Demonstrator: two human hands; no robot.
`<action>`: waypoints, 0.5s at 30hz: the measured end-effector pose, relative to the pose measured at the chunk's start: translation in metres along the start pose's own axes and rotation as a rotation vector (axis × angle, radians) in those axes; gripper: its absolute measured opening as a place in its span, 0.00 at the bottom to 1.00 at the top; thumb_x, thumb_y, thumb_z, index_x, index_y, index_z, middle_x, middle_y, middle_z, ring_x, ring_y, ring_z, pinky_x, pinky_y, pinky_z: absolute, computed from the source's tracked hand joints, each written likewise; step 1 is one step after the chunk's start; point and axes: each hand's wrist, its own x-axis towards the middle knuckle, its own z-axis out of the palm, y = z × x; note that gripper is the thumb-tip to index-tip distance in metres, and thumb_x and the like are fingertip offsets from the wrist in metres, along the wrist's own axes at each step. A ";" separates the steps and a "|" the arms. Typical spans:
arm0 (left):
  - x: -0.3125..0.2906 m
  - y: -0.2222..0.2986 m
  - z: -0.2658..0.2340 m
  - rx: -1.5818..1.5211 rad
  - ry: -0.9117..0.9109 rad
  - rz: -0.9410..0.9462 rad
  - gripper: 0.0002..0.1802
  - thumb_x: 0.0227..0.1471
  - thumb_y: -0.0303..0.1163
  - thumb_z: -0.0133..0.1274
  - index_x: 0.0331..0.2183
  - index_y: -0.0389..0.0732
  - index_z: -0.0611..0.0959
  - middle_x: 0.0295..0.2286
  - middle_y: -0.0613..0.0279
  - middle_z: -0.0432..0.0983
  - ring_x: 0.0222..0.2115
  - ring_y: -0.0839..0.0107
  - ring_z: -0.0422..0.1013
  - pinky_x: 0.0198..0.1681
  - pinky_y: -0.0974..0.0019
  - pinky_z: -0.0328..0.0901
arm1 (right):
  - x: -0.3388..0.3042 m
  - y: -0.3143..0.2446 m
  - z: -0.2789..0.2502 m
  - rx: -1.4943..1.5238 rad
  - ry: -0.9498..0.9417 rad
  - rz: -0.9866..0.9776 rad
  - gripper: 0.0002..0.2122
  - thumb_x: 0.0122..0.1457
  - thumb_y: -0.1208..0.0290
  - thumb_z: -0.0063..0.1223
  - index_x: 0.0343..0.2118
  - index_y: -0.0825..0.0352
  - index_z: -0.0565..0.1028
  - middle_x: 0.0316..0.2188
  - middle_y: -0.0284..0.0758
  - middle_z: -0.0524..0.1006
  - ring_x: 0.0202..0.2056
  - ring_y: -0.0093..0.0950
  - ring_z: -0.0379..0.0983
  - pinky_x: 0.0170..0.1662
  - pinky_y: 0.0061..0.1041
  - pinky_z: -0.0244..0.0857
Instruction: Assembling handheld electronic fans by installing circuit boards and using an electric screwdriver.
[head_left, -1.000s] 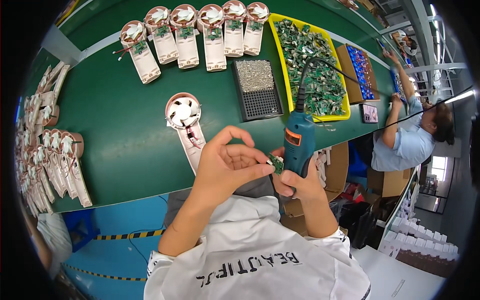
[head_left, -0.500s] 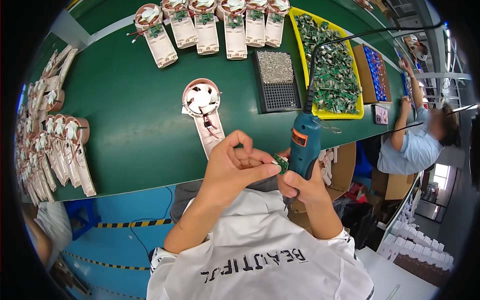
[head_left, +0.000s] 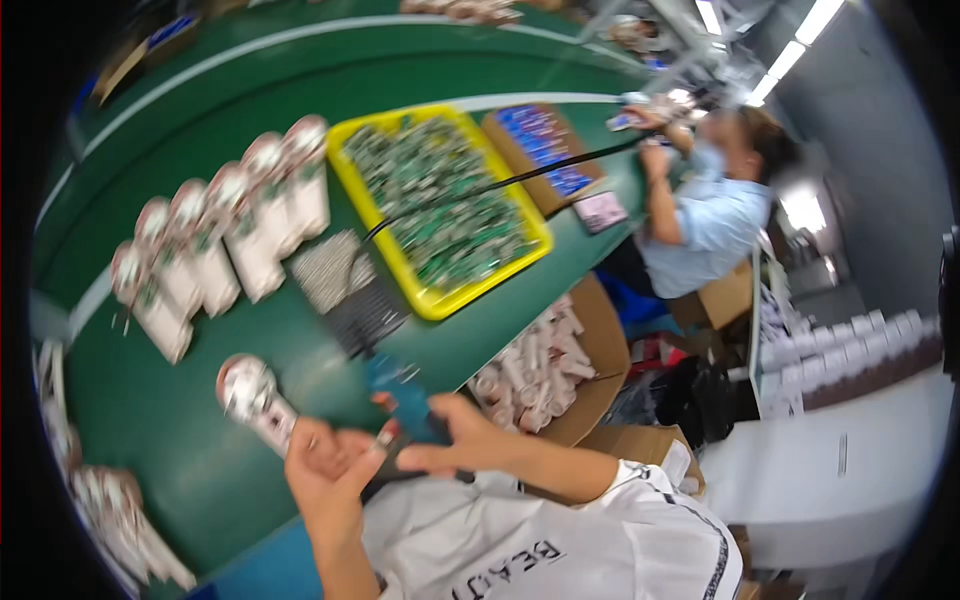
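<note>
My right hand point(head_left: 455, 435) is closed round a teal electric screwdriver point(head_left: 400, 392), tilted with its cable end toward the far side. At the fingertips of my left hand point(head_left: 335, 465) is a small green circuit board point(head_left: 388, 438), blurred by motion and partly covered by fingers. My left thumb and fingers pinch it close to the screwdriver's lower part. Just beyond my left hand lies a pale pink handheld fan housing point(head_left: 245, 388) with a white fan, its handle end hidden behind that hand.
A yellow tray point(head_left: 545, 245) holds many circuit boards. Beside it stand a black screw rack point(head_left: 365, 320) and a carton of blue parts point(head_left: 540, 145). Several fan housings point(head_left: 245, 255) line the far left. A black cable point(head_left: 500, 185) crosses the tray. A co-worker point(head_left: 705, 215) sits at right.
The view has swung to the right and blurred, showing more of the carton beside the table. Both hands stay close together, with the screwdriver in the right one.
</note>
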 end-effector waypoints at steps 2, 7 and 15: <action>-0.001 -0.003 -0.001 -0.011 0.013 -0.011 0.24 0.39 0.10 0.58 0.30 0.42 0.63 0.26 0.54 0.76 0.27 0.74 0.74 0.33 0.73 0.69 | -0.005 -0.003 0.009 0.095 0.031 -0.093 0.27 0.53 0.67 0.65 0.55 0.67 0.68 0.30 0.29 0.75 0.17 0.13 0.64 0.18 0.15 0.58; 0.004 -0.003 0.003 -0.101 -0.112 -0.118 0.23 0.41 0.12 0.59 0.31 0.42 0.63 0.27 0.53 0.77 0.24 0.75 0.72 0.30 0.75 0.65 | -0.011 0.015 -0.003 -0.031 0.041 -0.142 0.24 0.53 0.64 0.65 0.50 0.68 0.71 0.23 0.28 0.74 0.15 0.13 0.64 0.18 0.15 0.56; 0.007 -0.007 0.004 -0.052 -0.076 -0.109 0.24 0.41 0.12 0.59 0.30 0.44 0.61 0.28 0.55 0.76 0.27 0.74 0.72 0.33 0.73 0.66 | -0.007 0.013 -0.003 -0.207 0.176 -0.241 0.25 0.53 0.67 0.64 0.55 0.62 0.70 0.32 0.25 0.75 0.17 0.12 0.64 0.18 0.14 0.57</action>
